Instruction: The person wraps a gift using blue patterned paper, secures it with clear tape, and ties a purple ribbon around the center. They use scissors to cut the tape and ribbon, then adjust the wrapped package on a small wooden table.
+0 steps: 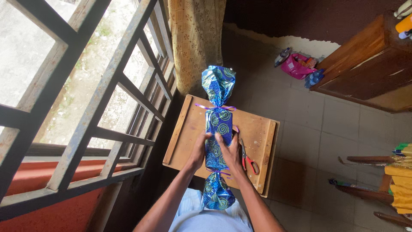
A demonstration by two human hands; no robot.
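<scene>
The blue foil-wrapped parcel (218,131) lies lengthwise on the small wooden table (257,129), grasped at its middle between the left hand (199,150) and right hand (230,150). The thin purple ribbon (214,107) could be loosened or the foil torn if gripped too hard, and the red-handled scissors (248,160), just beside the right hand, could be knocked off

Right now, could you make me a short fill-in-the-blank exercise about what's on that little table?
1. Both hands, left hand and right hand, rest on a wrapped parcel coloured ____.
2. The ribbon tying its ends is ____.
3. The scissors have ____ handles.
4. The wooden table stands beside a ____.

Answers: blue; purple; red; window
</scene>
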